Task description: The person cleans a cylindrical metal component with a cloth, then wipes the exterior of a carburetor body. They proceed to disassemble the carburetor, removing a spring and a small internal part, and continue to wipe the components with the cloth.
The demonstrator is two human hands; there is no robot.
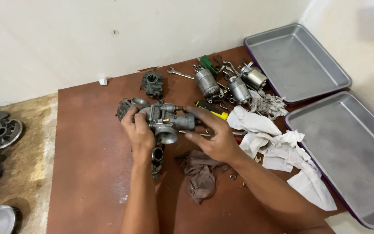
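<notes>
— Both hands are on the same thing: the left hand is wrapped around one end of a grey metal carburetor, fingers curled tight on it, and the right hand cups the other end, fingers half open and spread along the body.

— Where is the carburetor, then?

— Held up just above the brown mat, near its middle. Take the carburetor as the fixed point: behind it, toward the wall, sits a second, darker carburetor, on its own and untouched. Behind and to the right lie a spanner and three silvery cylindrical parts in a cluster. Just right of it, a yellow-handled tool peeks out from under the fingers.

— How far along does it look?

— I'd judge midway. The one in the hands seems mostly in one piece, bowl on. Directly below it another part lies on the mat, and a dirty brown rag sits below and to the right, so some wiping has likely gone on. White cloths are heaped further right.

— And the trays?

— Two grey metal trays, far right of the carburetor, hold nothing I can see. Nothing sorted into them yet, I'd say.
</notes>
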